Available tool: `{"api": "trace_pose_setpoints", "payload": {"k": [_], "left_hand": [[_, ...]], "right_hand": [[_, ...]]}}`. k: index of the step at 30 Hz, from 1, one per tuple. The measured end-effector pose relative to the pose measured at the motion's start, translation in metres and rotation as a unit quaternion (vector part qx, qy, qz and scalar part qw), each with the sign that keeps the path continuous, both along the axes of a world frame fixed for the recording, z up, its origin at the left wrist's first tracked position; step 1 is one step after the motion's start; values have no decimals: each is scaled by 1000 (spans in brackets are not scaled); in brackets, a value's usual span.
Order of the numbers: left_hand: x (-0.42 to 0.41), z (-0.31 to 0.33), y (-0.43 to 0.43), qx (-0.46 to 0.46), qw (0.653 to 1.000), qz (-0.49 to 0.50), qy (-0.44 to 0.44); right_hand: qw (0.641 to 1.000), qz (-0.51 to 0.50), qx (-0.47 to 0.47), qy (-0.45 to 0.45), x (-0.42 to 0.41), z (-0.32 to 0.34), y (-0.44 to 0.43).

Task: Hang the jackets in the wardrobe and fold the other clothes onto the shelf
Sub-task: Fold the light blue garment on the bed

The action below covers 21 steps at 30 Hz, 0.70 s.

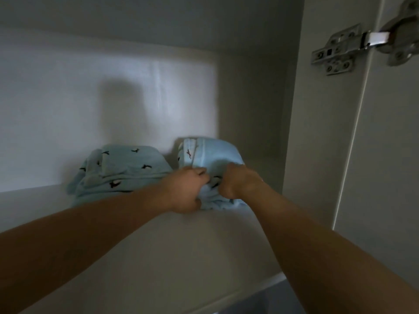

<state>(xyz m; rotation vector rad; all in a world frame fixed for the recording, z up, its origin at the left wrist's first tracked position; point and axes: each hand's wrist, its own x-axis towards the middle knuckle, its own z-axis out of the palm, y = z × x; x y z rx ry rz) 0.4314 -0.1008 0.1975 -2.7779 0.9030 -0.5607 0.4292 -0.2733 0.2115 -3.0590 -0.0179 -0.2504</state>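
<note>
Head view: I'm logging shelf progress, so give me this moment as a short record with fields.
surface: white wardrobe shelf
left item: folded light-blue printed garment, lying on the shelf
right item: light-blue folded bundle, beside it, nearer the side wall
left hand: left hand grips the bundle's near edge
right hand: right hand grips the same edge
hardware: silver metal door hinge, upper right
</note>
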Motion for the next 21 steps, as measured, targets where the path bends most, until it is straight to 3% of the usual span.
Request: {"api": "trace_pose_setpoints", "payload": {"k": [2,9,16,21], "left_hand": [[4,-5,0,-22,1000,-1,5],[28,-20,-2,-38,998,43,34],[56,-27,13,55,994,98,-14],[67,-36,16,73,991,112,-21]], "right_hand": [[998,11,55,18,7,-3,-4],[995,47,83,30,35,-16,-8],[996,61,46,44,64,-24,15],[997,67,19,27,73,-32,17]]}}
